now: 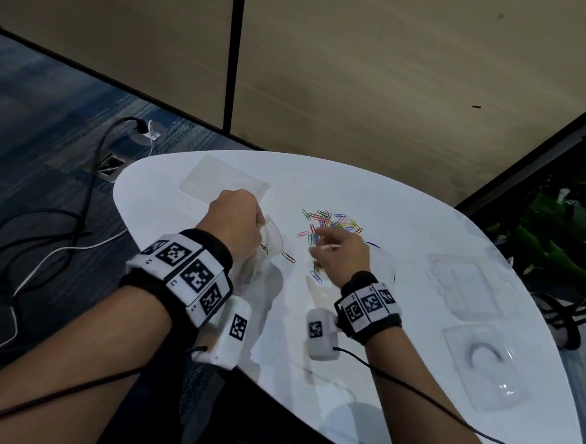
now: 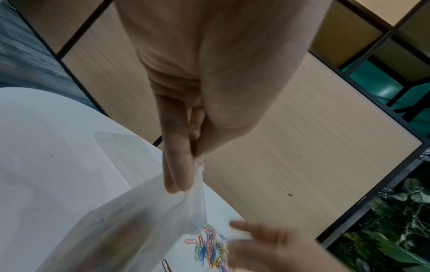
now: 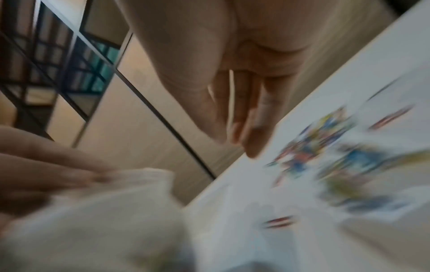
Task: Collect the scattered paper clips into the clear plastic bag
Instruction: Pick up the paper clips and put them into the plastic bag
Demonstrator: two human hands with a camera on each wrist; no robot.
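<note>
Film of the clear plastic bag [image 2: 149,217] is pinched at its rim by the left hand [image 1: 237,218], thumb pressed against straight fingers, seemingly so the limp, crinkled mouth is kept lifted beside the paper clips [image 1: 329,224]. These thin looped wires, brightly coloured, are heaped on the smooth white table [image 1: 405,211]. The right hand [image 1: 343,254] is held over them, a pale thin clip apparently pinched in its loosely bent fingers.

bag [image 1: 272,242] left, paper clips [image 1: 331,224] apparently right
</note>
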